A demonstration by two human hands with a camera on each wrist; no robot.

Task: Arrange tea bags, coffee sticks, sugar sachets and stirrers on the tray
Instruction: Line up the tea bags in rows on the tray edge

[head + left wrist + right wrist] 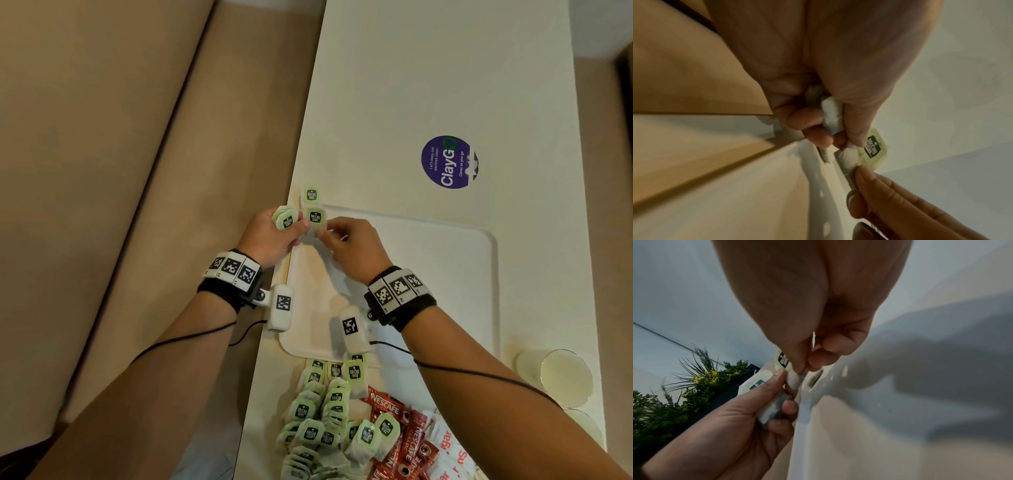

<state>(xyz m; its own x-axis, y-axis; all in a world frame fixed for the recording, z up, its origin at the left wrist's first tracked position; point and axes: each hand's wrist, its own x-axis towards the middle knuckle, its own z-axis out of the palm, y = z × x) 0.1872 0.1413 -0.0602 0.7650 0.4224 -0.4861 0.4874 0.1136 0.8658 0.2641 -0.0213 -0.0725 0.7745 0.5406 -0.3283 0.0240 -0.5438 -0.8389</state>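
The white tray [445, 274] lies on the counter [445, 85] with one tea bag [311, 195] at its far left corner, and the right hand [356, 250] pinches a second tea bag [315, 217] just beside it at that corner, while the left hand [270, 240] curls round a small stack of tea bags [284, 219]. The loose pile of tea bags [322, 421], red coffee sticks [407, 442] and sugar sachets [455, 459] sits near the tray's near edge — partly cut off by the frame — and whether the pinched bag touches the tray is hard to tell.
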